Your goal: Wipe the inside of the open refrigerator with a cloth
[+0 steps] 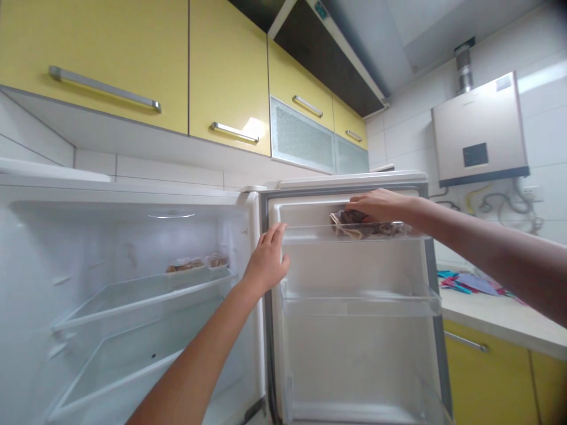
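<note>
Matt cloth point(354, 216) (glossy plastic shelf point(308, 235))

Dark patterned cloth point(351, 217), pale-edged, bunched inside clear top door shelf point(308, 235).

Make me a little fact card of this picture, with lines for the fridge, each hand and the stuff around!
Fridge: door open
Left hand: the hand is open at the left end of the top door shelf
Right hand: the hand is on a dark patterned cloth in that shelf; its grip is hidden
Inside shelf: two small packs at the back
Above: yellow cupboards
Right side: colourful pieces on a counter; what they are is unclear
</note>
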The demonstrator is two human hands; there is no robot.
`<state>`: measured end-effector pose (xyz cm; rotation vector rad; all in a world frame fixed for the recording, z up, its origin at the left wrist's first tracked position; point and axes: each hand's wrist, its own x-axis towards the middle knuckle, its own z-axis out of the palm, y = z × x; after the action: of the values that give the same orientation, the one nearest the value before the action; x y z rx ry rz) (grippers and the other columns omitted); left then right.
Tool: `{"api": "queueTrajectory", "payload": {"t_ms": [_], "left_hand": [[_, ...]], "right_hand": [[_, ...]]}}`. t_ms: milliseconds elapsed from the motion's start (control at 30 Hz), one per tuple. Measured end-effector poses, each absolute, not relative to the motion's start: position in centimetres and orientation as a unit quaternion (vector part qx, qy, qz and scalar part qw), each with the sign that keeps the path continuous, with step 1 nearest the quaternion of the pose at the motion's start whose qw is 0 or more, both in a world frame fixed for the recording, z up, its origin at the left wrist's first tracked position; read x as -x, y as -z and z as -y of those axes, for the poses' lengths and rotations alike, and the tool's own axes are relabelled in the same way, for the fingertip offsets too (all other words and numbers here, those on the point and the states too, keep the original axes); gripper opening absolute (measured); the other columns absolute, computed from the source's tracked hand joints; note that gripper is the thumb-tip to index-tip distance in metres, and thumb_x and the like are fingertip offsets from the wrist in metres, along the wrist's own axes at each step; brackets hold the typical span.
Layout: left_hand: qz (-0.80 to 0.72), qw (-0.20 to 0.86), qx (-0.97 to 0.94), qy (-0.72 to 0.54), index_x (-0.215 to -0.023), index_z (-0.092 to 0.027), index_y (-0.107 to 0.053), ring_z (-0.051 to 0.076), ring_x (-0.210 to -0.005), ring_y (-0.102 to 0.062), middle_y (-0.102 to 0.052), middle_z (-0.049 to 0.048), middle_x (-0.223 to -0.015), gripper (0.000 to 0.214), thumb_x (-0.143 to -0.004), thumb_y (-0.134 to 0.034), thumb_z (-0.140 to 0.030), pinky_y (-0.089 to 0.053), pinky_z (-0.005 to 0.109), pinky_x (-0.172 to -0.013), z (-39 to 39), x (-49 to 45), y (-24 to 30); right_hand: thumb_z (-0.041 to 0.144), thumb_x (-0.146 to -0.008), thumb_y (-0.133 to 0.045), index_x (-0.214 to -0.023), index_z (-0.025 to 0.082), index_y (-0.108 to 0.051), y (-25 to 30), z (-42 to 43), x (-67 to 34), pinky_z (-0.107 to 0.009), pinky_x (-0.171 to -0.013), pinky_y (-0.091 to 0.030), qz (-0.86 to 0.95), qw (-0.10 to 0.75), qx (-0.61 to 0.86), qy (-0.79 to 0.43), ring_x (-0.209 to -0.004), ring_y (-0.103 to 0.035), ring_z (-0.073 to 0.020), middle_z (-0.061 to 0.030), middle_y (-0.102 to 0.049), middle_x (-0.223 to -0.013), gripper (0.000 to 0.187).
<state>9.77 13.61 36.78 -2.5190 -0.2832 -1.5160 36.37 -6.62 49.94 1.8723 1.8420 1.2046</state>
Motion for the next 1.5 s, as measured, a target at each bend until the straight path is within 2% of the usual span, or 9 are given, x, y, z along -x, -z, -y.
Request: {"api": "queueTrajectory", "payload": {"t_ms": [200,400,600,833,1067,1267,1400,1500], "left_hand": [[0.101,0.093,0.852,0.505,-0.147,-0.015,-0.036,0.03,-0.142,-0.042,-0.043,0.0164,-0.152,0.07,-0.08,-0.054,-0.011,-0.035,0.051,-0.122,-13.7,-9.7,-36.8],[0.096,0.088,0.857,0.499,-0.148,-0.016,-0.035,0.03,-0.143,-0.041,-0.043,0.0155,-0.153,0.07,-0.08,-0.054,-0.012,-0.035,0.05,-0.122,-13.6,-9.6,-36.9],[0.088,0.071,0.866,0.487,-0.147,-0.017,-0.037,0.028,-0.144,-0.041,-0.045,0.015,-0.153,0.069,-0.08,-0.05,-0.008,-0.034,0.049,-0.122,-13.6,-9.5,-37.3],[0.095,0.071,0.871,0.476,-0.148,-0.013,-0.037,0.028,-0.145,-0.04,-0.044,0.0159,-0.154,0.07,-0.08,-0.05,-0.008,-0.033,0.048,-0.123,-13.2,-9.6,-37.3],[0.105,0.068,0.87,0.478,-0.15,-0.016,-0.034,0.028,-0.146,-0.037,-0.041,0.0154,-0.156,0.072,-0.08,-0.047,-0.006,-0.034,0.049,-0.123,-13.0,-9.7,-37.1],[0.132,0.093,0.873,0.461,-0.155,-0.016,-0.025,0.028,-0.147,-0.036,-0.035,0.0159,-0.16,0.074,-0.084,-0.039,-0.005,-0.04,0.048,-0.118,-12.6,-9.5,-36.9],[0.168,0.155,0.863,0.45,-0.158,-0.022,-0.016,0.03,-0.134,-0.05,-0.035,0.0147,-0.161,0.075,-0.088,-0.036,-0.007,-0.051,0.049,-0.104,-12.6,-9.6,-36.7],[0.199,0.197,0.857,0.433,-0.159,-0.022,-0.01,0.031,-0.121,-0.058,-0.034,0.0162,-0.161,0.076,-0.089,-0.034,-0.008,-0.057,0.049,-0.093,-12.6,-9.6,-36.6]], "right_hand": [[0.028,-0.081,-0.063,-0.115,0.027,-0.064,-49.7,8.7,-38.8,-0.028,-0.062,-0.035,-0.599,0.094,-0.691,-0.392,-0.092,-0.065,-0.0227,-0.0058,-0.069,-0.114,0.033],[0.021,-0.084,-0.061,-0.099,0.02,-0.067,-49.4,9.7,-39.2,-0.033,-0.066,-0.034,-0.555,0.059,-0.737,-0.381,-0.088,-0.063,-0.0238,-0.0159,-0.07,-0.111,0.017],[0.027,-0.08,-0.06,-0.108,0.026,-0.067,-48.9,8.3,-39.7,-0.029,-0.062,-0.037,-0.537,0.034,-0.737,-0.409,-0.095,-0.065,-0.0246,-0.0064,-0.069,-0.117,0.029],[0.031,-0.081,-0.06,-0.105,0.025,-0.068,-49.5,3.1,-35.0,-0.028,-0.066,-0.038,-0.573,0.032,-0.688,-0.445,-0.094,-0.065,-0.0232,-0.0054,-0.071,-0.114,0.026],[0.03,-0.082,-0.06,-0.107,0.023,-0.07,-49.6,-3.9,-26.9,-0.029,-0.068,-0.042,-0.61,-0.001,-0.653,-0.449,-0.097,-0.068,-0.0264,-0.0109,-0.073,-0.112,0.028],[0.038,-0.074,-0.069,-0.119,0.026,-0.069,-50.3,-4.4,-26.2,-0.028,-0.069,-0.047,-0.654,-0.025,-0.684,-0.322,-0.093,-0.069,-0.0255,-0.0082,-0.076,-0.107,0.046],[0.031,-0.068,-0.07,-0.118,0.025,-0.072,-51.4,-3.5,-27.5,-0.025,-0.073,-0.05,-0.688,-0.034,-0.712,-0.134,-0.091,-0.069,-0.0212,-0.0018,-0.077,-0.106,0.051],[0.027,-0.06,-0.07,-0.11,0.024,-0.076,-51.9,-2.7,-28.6,-0.025,-0.071,-0.051,-0.68,-0.083,-0.729,-0.011,-0.09,-0.07,-0.0217,0.0004,-0.078,-0.101,0.051]]}}
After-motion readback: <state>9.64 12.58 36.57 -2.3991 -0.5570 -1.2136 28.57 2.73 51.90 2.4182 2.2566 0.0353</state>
